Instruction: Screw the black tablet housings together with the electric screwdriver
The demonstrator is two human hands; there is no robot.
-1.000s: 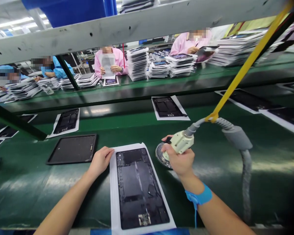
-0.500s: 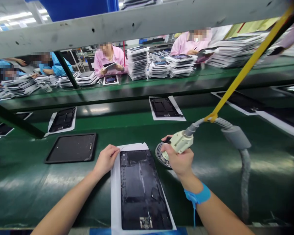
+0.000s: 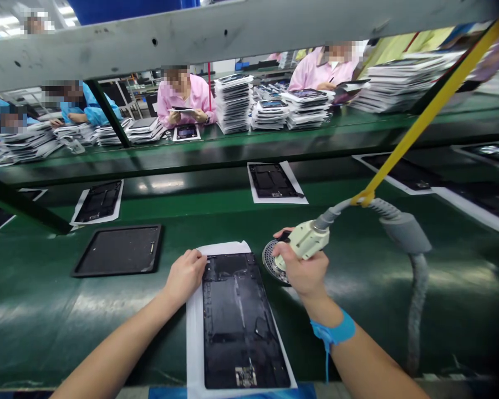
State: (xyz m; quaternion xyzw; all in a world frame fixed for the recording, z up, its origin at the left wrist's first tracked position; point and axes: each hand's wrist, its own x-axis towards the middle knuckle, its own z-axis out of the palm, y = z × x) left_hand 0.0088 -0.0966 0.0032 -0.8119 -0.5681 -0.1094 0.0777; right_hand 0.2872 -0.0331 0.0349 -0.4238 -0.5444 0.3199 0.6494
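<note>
An opened black tablet [image 3: 243, 321], its inner parts showing, lies on a white sheet [image 3: 194, 343] in front of me. My left hand [image 3: 187, 277] is closed, with bent fingers pressed together at the tablet's upper left corner; the fingertips are partly hidden. To the right of the tablet, my right hand [image 3: 303, 271] is wrapped round a pale handheld tool [image 3: 310, 241] with a round perforated head. That head is turned toward the tablet and stays apart from it. A grey hose [image 3: 418, 310] runs from the tool, which hangs from a yellow strap [image 3: 432, 105]. A blue band circles my right wrist.
A black tray [image 3: 116, 252] rests on the green bench at left. More opened tablets on white sheets, such as one tablet [image 3: 274, 180], lie farther back. A grey beam [image 3: 233, 36] crosses overhead. Beyond, people sit among tall stacks of tablets [image 3: 233, 105].
My left hand has shifted slightly right, its fingertips now against the tablet's corner instead of over the sheet's edge. The right hand and tool have hardly moved; the view has swung slightly.
</note>
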